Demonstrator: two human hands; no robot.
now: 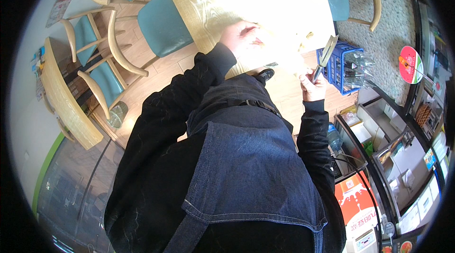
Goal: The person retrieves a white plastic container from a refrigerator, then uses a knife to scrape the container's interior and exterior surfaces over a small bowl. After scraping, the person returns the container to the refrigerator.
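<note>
My left hand (243, 38) rests at the near part of the pale wooden table (199, 11), its fingers curled. Glare washes out the area by its fingertips, so what it touches or holds cannot be made out. Right of the table's near corner, my right hand (312, 84) grips the dark handle of a metal tool (327, 52), whose long blade has a slot or split and points up and away. Small brownish scraps (309, 35) lie on the tabletop near its right edge. Bright light hides much of the table's surface.
A blue plastic crate (337, 66) of glass bottles stands on the floor beside my right hand. Chairs with teal seats (161, 23) flank the table. Another wooden table (67, 100) is at the left, and open storage compartments (369, 128) are at the right.
</note>
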